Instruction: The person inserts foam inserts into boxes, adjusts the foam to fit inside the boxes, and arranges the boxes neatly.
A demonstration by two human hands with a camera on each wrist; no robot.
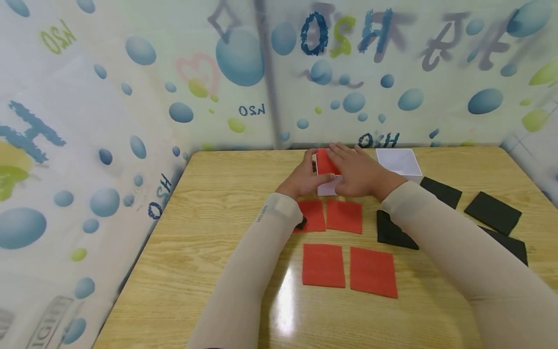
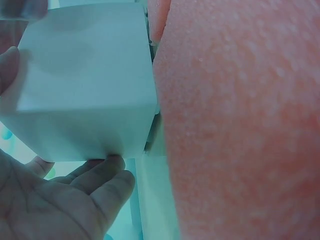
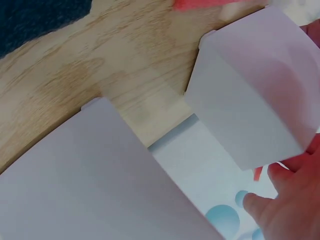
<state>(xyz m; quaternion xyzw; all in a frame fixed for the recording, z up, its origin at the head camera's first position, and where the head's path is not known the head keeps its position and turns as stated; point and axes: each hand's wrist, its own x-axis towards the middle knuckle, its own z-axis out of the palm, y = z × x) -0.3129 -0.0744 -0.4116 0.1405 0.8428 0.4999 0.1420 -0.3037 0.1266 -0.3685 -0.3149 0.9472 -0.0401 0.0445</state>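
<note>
In the head view my left hand grips the left side of a white box, thumb along its front and fingers round the far side. A red square piece lies at the box's open top. My right hand lies over the right part of that box, its straight fingers resting on the red piece. The left wrist view has the white box wall close up, with fingers against it. In the right wrist view, the box stands beside the right fingers.
A second white box stands to the right, its top open. Red squares lie in two rows nearer me. Several black pieces are spread on the right of the wooden table. A printed curtain hangs behind.
</note>
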